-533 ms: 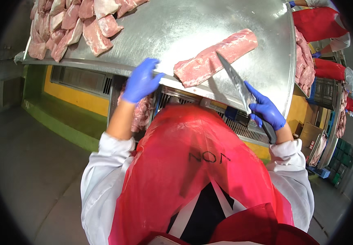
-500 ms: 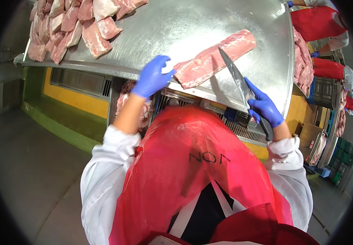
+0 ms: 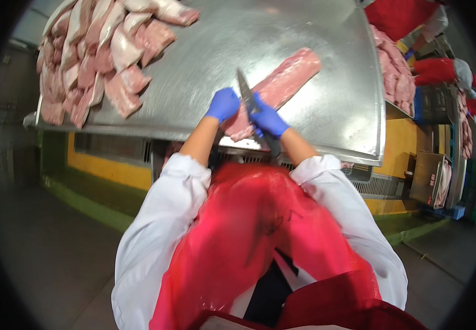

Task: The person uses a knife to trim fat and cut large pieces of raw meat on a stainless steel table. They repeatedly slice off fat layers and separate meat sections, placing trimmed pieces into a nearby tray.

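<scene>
A long boneless pork loin (image 3: 294, 74) lies slantwise on the steel table, its near end close to the front edge. My right hand (image 3: 269, 117), in a blue glove, grips a knife (image 3: 243, 83) by its dark handle. The blade crosses over the near part of the loin and points away, to the left. Right beside the loin's near left side is my left hand (image 3: 224, 104), also blue-gloved, with its fingers curled closed. Its fingertips are hidden, so whatever they pinch cannot be made out.
Many cut meat pieces (image 3: 86, 66) are heaped on the left of the steel table (image 3: 194, 66). Beyond its right edge lie more meat (image 3: 395, 77) and a dark crate (image 3: 434, 103). Co-workers in red aprons (image 3: 400, 16) stand at the far right.
My right hand has brought the knife leftward over the loin's near part. My left hand has closed and moved right to the loin's side. The view has shifted.
</scene>
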Motion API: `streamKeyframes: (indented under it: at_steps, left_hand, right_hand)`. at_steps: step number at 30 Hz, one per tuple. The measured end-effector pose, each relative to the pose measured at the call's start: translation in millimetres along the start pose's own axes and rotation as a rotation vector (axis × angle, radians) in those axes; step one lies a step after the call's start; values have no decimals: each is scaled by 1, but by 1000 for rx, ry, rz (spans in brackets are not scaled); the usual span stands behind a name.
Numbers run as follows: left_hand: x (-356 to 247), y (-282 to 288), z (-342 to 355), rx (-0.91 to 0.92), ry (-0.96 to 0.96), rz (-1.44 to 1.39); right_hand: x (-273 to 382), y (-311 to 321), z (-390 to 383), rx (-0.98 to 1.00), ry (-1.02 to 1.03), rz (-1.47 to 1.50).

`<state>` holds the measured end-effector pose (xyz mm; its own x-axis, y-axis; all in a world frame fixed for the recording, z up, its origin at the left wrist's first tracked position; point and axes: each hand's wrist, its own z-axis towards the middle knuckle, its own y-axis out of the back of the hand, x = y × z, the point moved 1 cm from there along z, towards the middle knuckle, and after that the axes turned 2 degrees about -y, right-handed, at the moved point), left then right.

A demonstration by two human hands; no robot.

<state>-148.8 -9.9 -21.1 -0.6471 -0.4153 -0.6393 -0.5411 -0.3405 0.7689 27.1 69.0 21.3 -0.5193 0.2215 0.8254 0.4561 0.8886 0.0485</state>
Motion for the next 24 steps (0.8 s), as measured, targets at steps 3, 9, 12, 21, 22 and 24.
streamKeyframes:
  at_steps: [3, 9, 12, 21, 22, 24]
  left_hand:
    - [-25, 10, -4, 47, -74, 34]
    - [-37, 18, -8, -45, -128, -54]
    - [-38, 14, -10, -44, -84, -125]
    - [-78, 93, -53, -182, 21, -955]
    - [-78, 110, -65, -230, 21, -941]
    - [-56, 136, -97, -335, 42, -894]
  right_hand:
    - [-45, 14, 6, 75, 116, -124]
    - [-18, 16, -48, 313, -41, 10]
    - [14, 5, -40, 172, -69, -92]
    - [-6, 2, -78, 445, 37, -234]
    - [4, 1, -69, 399, 61, -256]
    - [19, 12, -51, 334, 142, -239]
